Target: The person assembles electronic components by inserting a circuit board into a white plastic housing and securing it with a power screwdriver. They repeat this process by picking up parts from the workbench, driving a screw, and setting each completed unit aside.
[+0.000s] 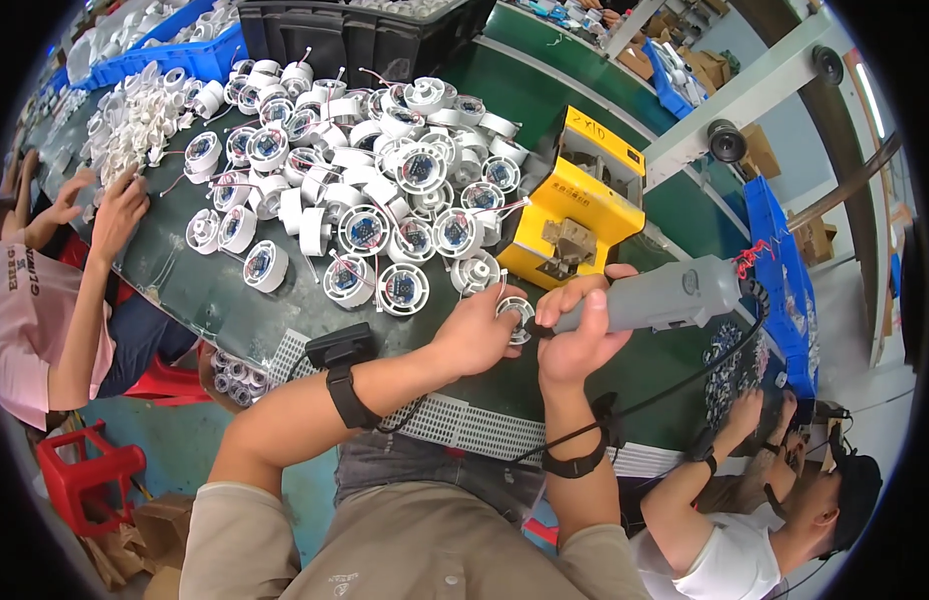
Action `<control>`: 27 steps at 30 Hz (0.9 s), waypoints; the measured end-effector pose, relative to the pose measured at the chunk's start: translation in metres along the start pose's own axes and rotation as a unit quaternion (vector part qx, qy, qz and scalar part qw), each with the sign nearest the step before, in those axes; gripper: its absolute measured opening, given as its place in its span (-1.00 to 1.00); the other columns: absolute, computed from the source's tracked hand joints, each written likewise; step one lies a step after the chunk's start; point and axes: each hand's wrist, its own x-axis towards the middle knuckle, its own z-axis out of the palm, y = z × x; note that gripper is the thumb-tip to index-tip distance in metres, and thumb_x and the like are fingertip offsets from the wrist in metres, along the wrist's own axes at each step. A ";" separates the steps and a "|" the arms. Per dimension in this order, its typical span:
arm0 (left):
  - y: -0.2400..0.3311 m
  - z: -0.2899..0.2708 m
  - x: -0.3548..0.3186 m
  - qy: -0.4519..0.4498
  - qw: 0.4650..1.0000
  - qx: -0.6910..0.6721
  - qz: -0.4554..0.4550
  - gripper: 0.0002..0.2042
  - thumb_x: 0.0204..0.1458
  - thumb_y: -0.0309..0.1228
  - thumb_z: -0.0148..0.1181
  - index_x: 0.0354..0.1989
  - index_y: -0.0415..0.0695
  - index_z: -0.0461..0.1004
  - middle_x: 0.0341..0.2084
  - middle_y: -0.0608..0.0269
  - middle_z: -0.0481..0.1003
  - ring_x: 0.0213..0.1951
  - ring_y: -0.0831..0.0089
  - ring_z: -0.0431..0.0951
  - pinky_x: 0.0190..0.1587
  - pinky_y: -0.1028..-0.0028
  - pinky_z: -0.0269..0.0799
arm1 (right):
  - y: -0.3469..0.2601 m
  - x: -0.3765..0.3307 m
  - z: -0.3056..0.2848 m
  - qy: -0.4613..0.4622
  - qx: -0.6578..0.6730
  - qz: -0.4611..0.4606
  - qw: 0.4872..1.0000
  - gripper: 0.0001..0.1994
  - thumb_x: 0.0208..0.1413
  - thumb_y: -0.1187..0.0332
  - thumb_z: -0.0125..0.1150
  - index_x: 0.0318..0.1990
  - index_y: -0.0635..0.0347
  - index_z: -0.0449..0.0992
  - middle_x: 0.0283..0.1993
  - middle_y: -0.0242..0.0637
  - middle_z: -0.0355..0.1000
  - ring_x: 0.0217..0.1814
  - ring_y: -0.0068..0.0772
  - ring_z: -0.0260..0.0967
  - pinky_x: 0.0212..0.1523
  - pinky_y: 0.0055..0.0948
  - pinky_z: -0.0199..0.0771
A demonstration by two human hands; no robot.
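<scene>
Screwdriver (669, 296) is lying sideways in the right hand (576, 340), whose closed fingers are gripping its front; the left hand (470, 335) is pinching a white round part (514, 316) at the screwdriver's tip (536, 330) (touching or not, I cannot tell), above the bench (504, 388). A slack left pinch would be risking a spinning part and a tip skidding into the fingers; the cord (760, 295), crossing the right forearm (566, 408), could be spoiling the aim.
</scene>
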 end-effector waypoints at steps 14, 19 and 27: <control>0.041 -0.039 -0.029 0.241 0.823 0.430 0.282 -0.55 -0.06 -0.40 0.22 0.05 -0.19 0.33 -0.09 -0.19 0.43 -0.28 -0.19 0.51 -0.23 0.11 0.46 | -0.013 0.020 -0.052 -0.041 0.065 -0.034 0.996 -0.27 0.16 -0.24 -0.10 0.18 0.27 0.16 -0.08 -0.17 0.36 -0.06 -0.36 0.34 -0.05 -0.40 0.36; 0.064 -0.060 -0.037 0.443 0.693 0.452 0.347 -0.09 -0.25 -0.51 0.41 0.33 -0.19 0.00 0.26 -0.02 0.08 -0.49 0.31 0.50 -0.39 0.39 0.46 | 0.007 0.071 -0.175 0.176 -0.646 0.002 0.743 -0.33 -0.06 0.10 0.37 0.14 0.32 0.29 0.07 0.07 0.34 0.13 0.00 0.30 0.16 -0.17 0.27; 0.034 -0.030 -0.024 -0.006 0.906 0.389 0.169 -0.52 0.10 -0.31 0.19 0.17 -0.19 0.27 -0.08 0.08 0.46 -0.46 0.45 0.54 -0.44 0.40 0.48 | -0.041 0.021 -0.133 -0.010 -0.505 0.026 0.863 -0.46 -0.24 0.21 0.51 -0.07 0.26 0.50 -0.17 -0.17 0.48 -0.22 -0.21 0.48 -0.15 -0.34 0.49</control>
